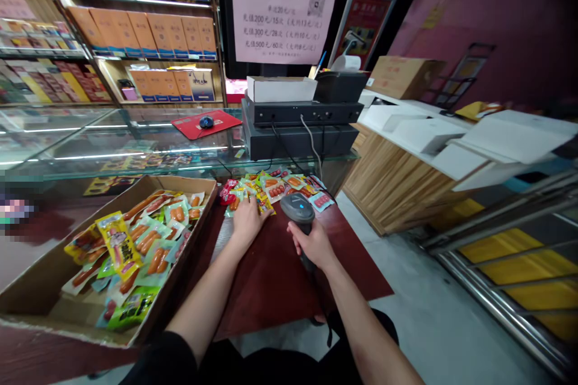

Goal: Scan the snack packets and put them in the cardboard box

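My right hand (pixel 315 245) is wrapped round the handle of a dark grey barcode scanner (pixel 298 209), which has a small blue light on top. My left hand (pixel 248 221) reaches onto a pile of packaged sausages (pixel 277 187) at the far end of the dark red table (pixel 275 280). Its fingers are spread over a yellow packet (pixel 264 200), and the fingertips are partly lost among the packets. To the left, a cardboard box (pixel 210 192) contains more sausage packets, with a yellow packet (pixel 118 245) lying on top.
Behind the pile stands a glass counter (pixel 149 132) with black cash drawers (pixel 302 139) and a mouse (pixel 206 122) on a red mat. A wood-panelled counter (pixel 383 186) and metal rails (pixel 510 277) are on the right. A cable hangs from the scanner.
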A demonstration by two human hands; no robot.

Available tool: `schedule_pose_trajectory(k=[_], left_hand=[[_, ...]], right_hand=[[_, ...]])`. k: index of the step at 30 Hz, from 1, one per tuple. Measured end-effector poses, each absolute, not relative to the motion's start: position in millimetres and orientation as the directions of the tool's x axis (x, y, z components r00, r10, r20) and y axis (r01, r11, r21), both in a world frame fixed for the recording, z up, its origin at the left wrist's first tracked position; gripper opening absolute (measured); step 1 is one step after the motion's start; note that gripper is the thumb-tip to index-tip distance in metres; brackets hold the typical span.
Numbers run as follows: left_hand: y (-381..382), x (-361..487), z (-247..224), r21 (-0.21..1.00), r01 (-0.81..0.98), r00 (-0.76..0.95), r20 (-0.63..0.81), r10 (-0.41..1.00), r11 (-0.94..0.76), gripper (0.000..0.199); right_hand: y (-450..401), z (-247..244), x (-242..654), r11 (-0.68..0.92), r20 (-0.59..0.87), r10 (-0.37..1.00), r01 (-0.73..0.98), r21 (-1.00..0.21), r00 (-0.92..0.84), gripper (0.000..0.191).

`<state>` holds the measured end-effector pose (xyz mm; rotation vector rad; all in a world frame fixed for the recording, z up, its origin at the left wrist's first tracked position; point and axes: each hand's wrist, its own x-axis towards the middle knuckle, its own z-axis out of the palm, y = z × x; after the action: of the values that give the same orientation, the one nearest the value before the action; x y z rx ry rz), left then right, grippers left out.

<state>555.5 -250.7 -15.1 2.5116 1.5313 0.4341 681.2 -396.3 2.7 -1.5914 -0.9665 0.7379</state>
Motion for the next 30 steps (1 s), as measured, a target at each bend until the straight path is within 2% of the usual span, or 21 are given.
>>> schedule_pose_trajectory(k=[3, 6, 8, 11, 13, 15, 20, 23, 27, 30], left_hand=[[-249.9, 557.6, -21.6, 0.284, 0.834, 0.436, 0.184, 0.881, -0.472, 0.06], [-247.0, 558.6, -25.6, 0.332, 0.804, 0.452, 0.197, 0.87, -0.493, 0.061], [-243.5, 558.7, -28.2, 0.418, 0.767, 0.45, 0.189, 0.873, -0.486, 0.067], [-235.6, 557.1, -32.0, 0.612, 0.674, 0.437, 0.12, 0.892, -0.413, 0.083], [-228.9, 554.2, -34.3, 0.706, 0.604, 0.441, 0.09, 0.893, -0.37, 0.083], [-222.0, 550.2, -36.4, 0.764, 0.548, 0.447, 0.078, 0.891, -0.342, 0.071], [-208.6, 540.5, -41.0, 0.886, 0.413, 0.457, -0.003, 0.889, -0.209, 0.026], [-207.4, 538.9, -39.0, 0.968, 0.237, 0.463, -0.038, 0.886, -0.083, 0.021], [-212.6, 539.8, -27.6, 0.977, -0.014, 0.485, -0.179, 0.856, 0.213, 0.037], [-216.2, 540.8, -18.1, 0.94, -0.148, 0.467, -0.207, 0.86, 0.306, 0.058]], right_hand=[[-397.8, 2.0, 681.9, -0.107, 0.018, 0.872, 0.228, -0.968, 0.489, 0.032], [-398.9, 0.7, 681.3, -0.13, -0.002, 0.859, 0.216, -0.968, 0.512, 0.032], [-399.3, -1.2, 680.8, -0.136, -0.008, 0.859, 0.214, -0.967, 0.512, 0.032], [-399.2, -5.4, 680.5, -0.139, -0.005, 0.864, 0.229, -0.963, 0.503, 0.031], [-398.9, -8.2, 680.3, -0.142, -0.004, 0.865, 0.237, -0.961, 0.502, 0.031], [-398.5, -10.2, 679.5, -0.14, -0.002, 0.867, 0.239, -0.961, 0.499, 0.032], [-398.1, -9.0, 674.5, -0.122, 0.004, 0.885, 0.239, -0.963, 0.466, 0.033], [-398.6, -6.2, 671.5, -0.131, -0.002, 0.89, 0.251, -0.959, 0.457, 0.033], [-399.1, -4.8, 669.5, -0.138, -0.008, 0.896, 0.261, -0.955, 0.444, 0.033], [-398.2, -6.0, 667.9, -0.141, -0.008, 0.904, 0.28, -0.95, 0.428, 0.032]])
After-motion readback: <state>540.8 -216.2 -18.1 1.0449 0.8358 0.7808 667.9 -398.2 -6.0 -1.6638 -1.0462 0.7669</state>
